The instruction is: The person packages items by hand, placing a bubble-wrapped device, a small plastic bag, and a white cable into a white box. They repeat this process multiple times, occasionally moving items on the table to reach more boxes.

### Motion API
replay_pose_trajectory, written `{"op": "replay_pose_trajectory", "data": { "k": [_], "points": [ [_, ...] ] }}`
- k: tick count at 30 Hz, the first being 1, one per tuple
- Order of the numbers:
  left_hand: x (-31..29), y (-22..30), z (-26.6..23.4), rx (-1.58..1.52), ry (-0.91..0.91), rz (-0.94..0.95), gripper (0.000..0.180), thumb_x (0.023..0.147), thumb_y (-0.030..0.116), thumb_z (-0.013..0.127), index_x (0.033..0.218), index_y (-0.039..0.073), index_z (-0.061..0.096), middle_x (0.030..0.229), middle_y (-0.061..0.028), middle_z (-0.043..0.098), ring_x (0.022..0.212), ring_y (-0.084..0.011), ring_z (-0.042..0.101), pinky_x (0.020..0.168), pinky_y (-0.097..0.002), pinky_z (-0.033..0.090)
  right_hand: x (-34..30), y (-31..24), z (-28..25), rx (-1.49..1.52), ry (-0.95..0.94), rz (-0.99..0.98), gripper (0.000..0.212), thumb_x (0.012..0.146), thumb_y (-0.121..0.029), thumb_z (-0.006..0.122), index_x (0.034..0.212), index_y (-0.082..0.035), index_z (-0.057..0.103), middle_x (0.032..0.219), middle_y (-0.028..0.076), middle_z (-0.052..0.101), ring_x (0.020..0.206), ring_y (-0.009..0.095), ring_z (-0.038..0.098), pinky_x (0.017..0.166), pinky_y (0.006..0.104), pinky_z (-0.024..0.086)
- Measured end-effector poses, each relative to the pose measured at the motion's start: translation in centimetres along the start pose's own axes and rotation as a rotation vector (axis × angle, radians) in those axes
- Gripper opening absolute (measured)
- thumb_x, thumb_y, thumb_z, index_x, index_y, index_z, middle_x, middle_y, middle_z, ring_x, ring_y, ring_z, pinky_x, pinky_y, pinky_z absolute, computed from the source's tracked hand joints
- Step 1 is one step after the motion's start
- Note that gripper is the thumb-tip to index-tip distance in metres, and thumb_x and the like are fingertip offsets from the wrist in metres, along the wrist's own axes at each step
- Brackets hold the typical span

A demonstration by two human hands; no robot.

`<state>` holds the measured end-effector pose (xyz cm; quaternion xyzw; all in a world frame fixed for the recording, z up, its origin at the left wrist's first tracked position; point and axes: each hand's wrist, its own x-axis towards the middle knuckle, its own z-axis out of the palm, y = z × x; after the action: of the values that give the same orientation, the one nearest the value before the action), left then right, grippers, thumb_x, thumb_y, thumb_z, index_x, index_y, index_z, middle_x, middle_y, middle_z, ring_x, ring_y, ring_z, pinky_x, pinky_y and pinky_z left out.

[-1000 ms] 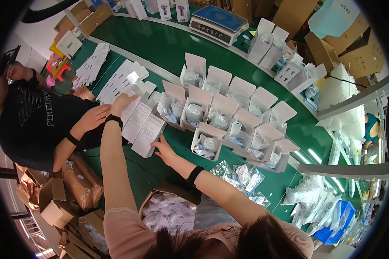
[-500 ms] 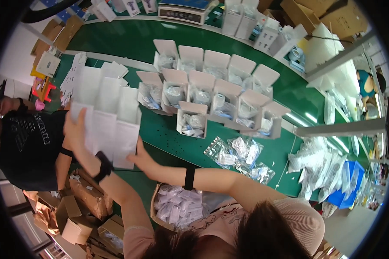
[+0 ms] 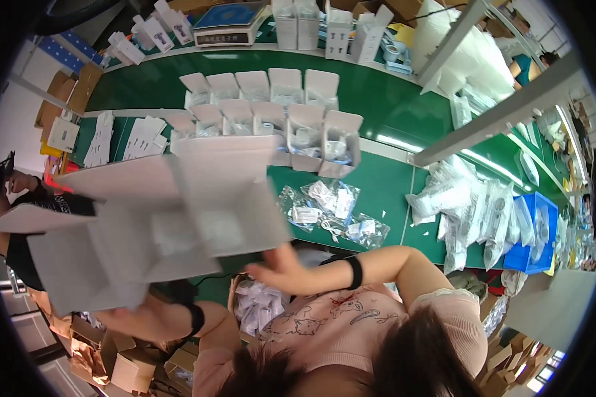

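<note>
Between my two hands is a side-by-side row of three white cardboard boxes (image 3: 162, 238), close to the camera and slightly blurred. Their mouths face me with the lids raised, and the insides look bare. My left hand (image 3: 142, 319) grips the row from below at its left end, fingers partly hidden behind the card. Against the lower right corner presses my right hand (image 3: 281, 270), its thumb showing and other fingers behind the box. Beyond them, rows of open white boxes (image 3: 341, 142) hold clear-bagged items. Clear bags with white cables (image 3: 324, 202) lie right of the held boxes.
A green bench (image 3: 384, 192) carries flat white card pieces (image 3: 146, 135) at left. Clear-wrapped packs (image 3: 467, 198) and a blue bin (image 3: 527, 261) are at right. A metal post (image 3: 496, 109) crosses there. Another person (image 3: 53, 202) is at left. Below, a carton holds white packets (image 3: 261, 304).
The held boxes have tipped, so their open mouths now face me, and they have come nearer. My left hand has moved down beneath them. The whole view has shifted.
</note>
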<state>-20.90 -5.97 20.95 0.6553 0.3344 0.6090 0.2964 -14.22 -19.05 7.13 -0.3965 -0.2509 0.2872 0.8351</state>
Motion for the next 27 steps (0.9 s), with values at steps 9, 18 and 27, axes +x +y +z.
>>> {"op": "replay_pose_trajectory", "data": {
  "k": [9,18,27],
  "points": [
    [-17.3,-0.7,10.8,-0.575,-0.863,-0.062,0.086,0.062,0.036,0.074,0.125,-0.003,0.030,0.120,-0.0155,0.040,0.106,-0.0268,0.043,0.092,-0.0351,0.034,-11.9,-8.4,-20.0,0.065,0.537,-0.412,0.056,0.088,-0.045,0.032,0.131,-0.010,0.026,0.133,0.005,0.031,0.122,0.021,0.030,0.099,0.0389,0.024],
    [-27.0,-6.6,15.0,-0.493,-1.166,-0.017,0.082,0.061,0.024,0.075,0.126,0.000,0.030,0.124,-0.0158,0.034,0.109,-0.0297,0.040,0.091,-0.0362,0.035,-16.0,-7.3,-30.1,-0.129,0.695,-0.137,0.054,0.089,-0.042,0.033,0.131,-0.009,0.027,0.133,0.005,0.032,0.121,0.021,0.031,0.100,0.0371,0.022],
    [-27.9,-11.6,16.8,-0.526,-1.215,-0.027,0.069,0.069,0.024,0.069,0.123,0.001,0.034,0.124,-0.0148,0.035,0.110,-0.0261,0.040,0.090,-0.0335,0.036,-14.6,-4.2,-32.4,0.007,0.731,-0.069,0.052,0.089,-0.040,0.036,0.129,-0.007,0.030,0.131,0.003,0.034,0.121,0.018,0.031,0.098,0.0348,0.024]
  ]
}}
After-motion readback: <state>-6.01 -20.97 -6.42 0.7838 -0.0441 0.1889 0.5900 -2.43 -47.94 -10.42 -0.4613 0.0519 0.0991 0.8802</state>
